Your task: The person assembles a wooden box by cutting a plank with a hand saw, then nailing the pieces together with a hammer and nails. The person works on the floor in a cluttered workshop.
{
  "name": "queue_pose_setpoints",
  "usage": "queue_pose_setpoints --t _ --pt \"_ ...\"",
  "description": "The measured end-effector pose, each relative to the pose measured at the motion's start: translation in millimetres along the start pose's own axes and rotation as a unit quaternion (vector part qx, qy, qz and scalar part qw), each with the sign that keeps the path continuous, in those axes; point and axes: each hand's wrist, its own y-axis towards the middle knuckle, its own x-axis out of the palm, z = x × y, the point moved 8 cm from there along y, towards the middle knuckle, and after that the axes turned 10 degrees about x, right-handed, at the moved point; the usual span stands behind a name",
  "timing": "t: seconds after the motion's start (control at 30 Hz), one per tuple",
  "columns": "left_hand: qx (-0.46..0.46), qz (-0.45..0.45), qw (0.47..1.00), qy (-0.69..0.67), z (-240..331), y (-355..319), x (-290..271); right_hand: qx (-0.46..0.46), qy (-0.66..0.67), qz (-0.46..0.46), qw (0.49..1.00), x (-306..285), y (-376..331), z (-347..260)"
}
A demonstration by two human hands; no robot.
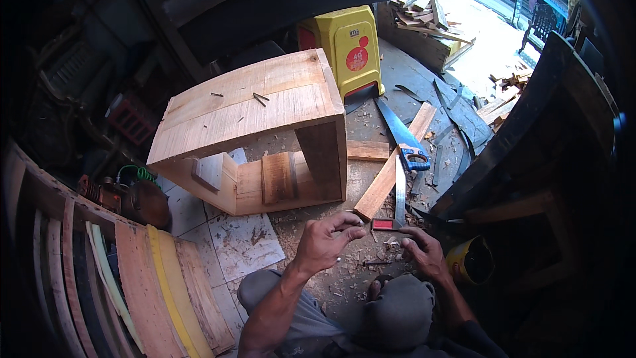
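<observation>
My left hand [329,242] is raised in front of my knee, thumb and fingertips pinched together. What it holds, if anything, is too small to name. My right hand [425,252] is on the other side, its index finger and thumb curled close together; I cannot make out anything between them. Between the hands a try square [400,192] with a metal blade and red-faced stock appears by the end of a wooden batten [384,189]; contact with my right fingertip is unclear. An open-sided wooden box [245,109] stands beyond my left hand, with several nails [260,99] lying on top.
A blue handsaw [399,131] with a dark handle lies across the batten. Behind it stands a yellow plastic stool [351,50]. A dark bucket [472,260] with a yellow side is near my right forearm. Curved boards [149,278] stand at left; shavings litter the floor.
</observation>
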Motion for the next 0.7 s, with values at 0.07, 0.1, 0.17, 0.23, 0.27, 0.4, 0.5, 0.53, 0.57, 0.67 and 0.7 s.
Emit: queue_pose_setpoints --t 0.07,0.1,0.17,0.23,0.27,0.4,0.5,0.53,0.57,0.67,0.7 --pt "0.107 0.070 0.992 0.007 20.4 30.1 -36.4 0.015 -0.250 0.103 0.963 -43.4 -3.3 100.5" --pt "0.178 0.105 0.978 0.041 36.2 53.8 -57.4 0.125 -0.369 0.093 0.916 -60.6 -20.0 158.8" --pt "0.205 0.132 0.968 0.062 65.1 103.6 -84.3 0.265 -0.514 0.002 0.816 -91.0 -55.4 292.3" --pt "0.119 0.147 0.982 -0.009 68.8 145.0 -104.3 0.354 -0.487 -0.023 0.798 -104.7 -92.6 364.3" --pt "0.123 0.153 0.980 0.023 70.2 160.6 -114.7 0.376 -0.462 -0.023 0.803 -105.2 -103.2 384.7" --pt "0.073 0.153 0.984 0.062 37.4 190.5 -127.2 0.413 -0.364 0.000 0.835 -102.0 -125.2 425.9" --pt "0.062 0.161 0.985 0.018 13.5 192.3 -119.0 0.374 -0.299 0.043 0.877 -99.8 -133.2 424.5" --pt "0.070 0.172 0.982 -0.006 7.9 191.0 -125.7 0.330 -0.281 0.056 0.899 -95.2 -124.5 411.8" --pt "0.070 0.168 0.983 -0.003 7.4 191.2 -122.8 0.272 -0.265 0.080 0.922 -97.9 -119.4 392.3" --pt "0.069 0.161 0.984 -0.004 7.4 190.2 -119.3 0.103 -0.250 0.140 0.953 -100.7 -82.5 266.3" --pt "0.070 0.161 0.984 -0.006 6.7 190.1 -119.5 0.053 -0.253 0.157 0.953 -100.8 -70.3 201.7"
